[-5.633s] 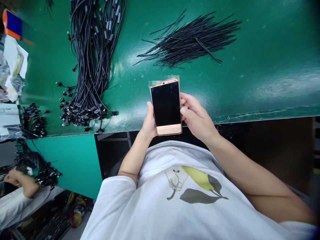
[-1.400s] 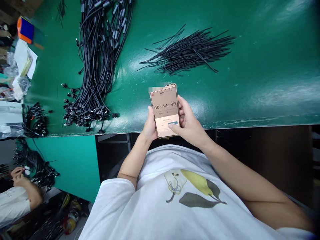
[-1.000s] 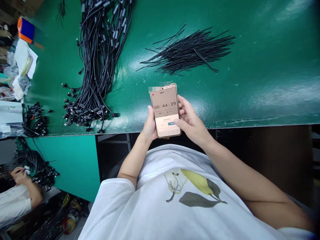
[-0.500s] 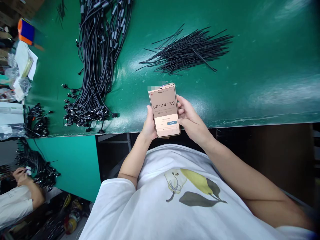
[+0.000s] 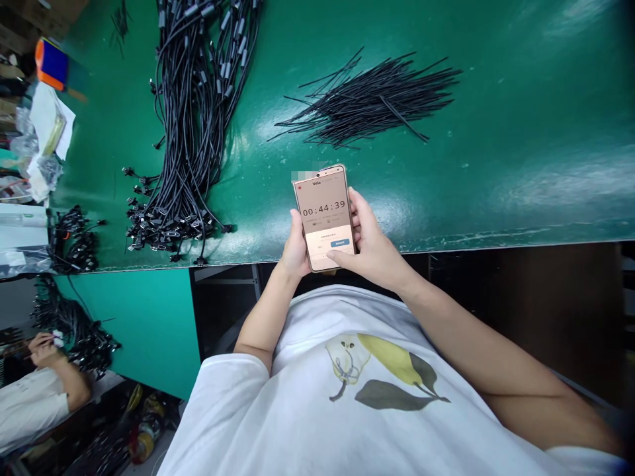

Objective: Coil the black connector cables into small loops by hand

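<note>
A smartphone [image 5: 325, 221] is held upright near the table's front edge, its screen facing me and reading 00:44:39 above a light pop-up panel with a blue button. My left hand [image 5: 296, 248] grips its left side, the thumb along the edge. On the other side my right hand [image 5: 374, 244] wraps its fingers around the phone's edge, and its thumb lies over the lower part of the screen. Beyond the phone lies a loose pile of thin black strips [image 5: 372, 99]. To the left is a large bundle of black cables [image 5: 191, 132] with connectors at the near end.
The green tabletop [image 5: 520, 152] ends in a straight front edge before my body. More black cables [image 5: 74, 238] lie at the left, near an orange and blue object [image 5: 52, 64] and plastic bags. At lower left a co-worker's arm [image 5: 69, 383] reaches toward other cables.
My right thumb has moved left and down, from the phone's right edge onto the lower screen. The phone has barely shifted, and the piles lie as before.
</note>
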`<state>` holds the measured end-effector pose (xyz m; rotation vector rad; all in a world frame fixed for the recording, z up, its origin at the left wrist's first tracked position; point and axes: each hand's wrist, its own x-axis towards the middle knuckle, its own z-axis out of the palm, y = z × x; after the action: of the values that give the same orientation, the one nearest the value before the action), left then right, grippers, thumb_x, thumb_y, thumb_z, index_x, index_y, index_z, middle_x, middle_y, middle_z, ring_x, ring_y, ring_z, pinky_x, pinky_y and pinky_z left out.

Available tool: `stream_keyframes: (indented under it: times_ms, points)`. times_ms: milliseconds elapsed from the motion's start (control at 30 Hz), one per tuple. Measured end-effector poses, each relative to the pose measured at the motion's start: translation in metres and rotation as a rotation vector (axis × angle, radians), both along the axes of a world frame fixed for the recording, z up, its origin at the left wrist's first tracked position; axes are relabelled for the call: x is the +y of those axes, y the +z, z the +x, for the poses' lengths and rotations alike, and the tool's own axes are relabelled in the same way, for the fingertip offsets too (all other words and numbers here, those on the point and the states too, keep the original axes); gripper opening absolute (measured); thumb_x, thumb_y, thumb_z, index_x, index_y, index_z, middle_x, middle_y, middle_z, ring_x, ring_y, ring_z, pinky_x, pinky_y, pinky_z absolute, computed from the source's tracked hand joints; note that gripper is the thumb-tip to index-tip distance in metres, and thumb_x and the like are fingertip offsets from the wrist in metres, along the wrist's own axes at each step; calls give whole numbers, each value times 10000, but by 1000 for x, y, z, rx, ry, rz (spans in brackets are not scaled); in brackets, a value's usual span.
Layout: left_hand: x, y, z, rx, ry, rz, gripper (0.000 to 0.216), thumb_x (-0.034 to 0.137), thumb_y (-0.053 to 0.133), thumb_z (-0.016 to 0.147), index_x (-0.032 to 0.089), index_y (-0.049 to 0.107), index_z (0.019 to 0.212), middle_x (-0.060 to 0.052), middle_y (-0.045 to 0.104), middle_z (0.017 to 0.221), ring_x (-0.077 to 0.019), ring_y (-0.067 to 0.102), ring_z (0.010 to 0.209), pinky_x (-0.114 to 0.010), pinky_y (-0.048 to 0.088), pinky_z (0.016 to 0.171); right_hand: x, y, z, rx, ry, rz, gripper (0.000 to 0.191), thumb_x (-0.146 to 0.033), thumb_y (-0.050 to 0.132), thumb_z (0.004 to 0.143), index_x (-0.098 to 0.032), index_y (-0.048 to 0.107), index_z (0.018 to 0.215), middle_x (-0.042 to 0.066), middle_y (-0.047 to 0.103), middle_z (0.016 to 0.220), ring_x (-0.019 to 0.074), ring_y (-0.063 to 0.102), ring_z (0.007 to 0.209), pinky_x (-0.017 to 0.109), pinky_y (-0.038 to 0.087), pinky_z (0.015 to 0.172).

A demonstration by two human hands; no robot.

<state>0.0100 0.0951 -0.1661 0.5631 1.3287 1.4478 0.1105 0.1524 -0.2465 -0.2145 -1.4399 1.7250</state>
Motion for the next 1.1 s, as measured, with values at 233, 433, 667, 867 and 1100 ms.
stream_keyframes:
  times_ms: [233,433,667,867,1100]
  points:
    - [2,2,2,-16,-7,-3,929,685,5,985,40,411,1516,-214,534,1405,-297,451,1397,-478,370,1166,8,-17,-7,118,90,-136,838,-335,542,788,-342,220,1561,36,423,1347,6,495,1004,136,547,946]
    - [0,2,3,2,-42,18,934,674,-9,987,35,463,1477,-212,524,1418,-287,443,1403,-460,346,1188,9,-20,-7,169,104,-180,831,-332,565,775,-342,257,1547,25,432,1328,-7,492,1021,91,532,946]
    - [1,-2,0,10,41,15,833,620,29,1019,81,401,1534,-174,534,1418,-265,460,1392,-441,351,1189,-2,-1,-3,-52,5,-84,1117,-399,670,669,-240,67,1596,101,300,1510,118,530,1195,264,573,994]
    - [-1,-4,-2,-16,71,23,816,631,54,1016,112,381,1555,-145,533,1428,-261,443,1403,-427,348,1195,-7,5,-4,-121,-86,-41,1117,-374,664,662,-206,75,1596,72,204,1585,206,274,1502,467,276,1347]
    - [-2,-6,-2,-18,6,41,812,643,42,1009,161,443,1525,-138,526,1440,-275,451,1397,-452,344,1192,-10,2,-9,-134,-130,-19,1099,-366,642,672,-212,66,1595,26,181,1598,202,243,1524,488,250,1358]
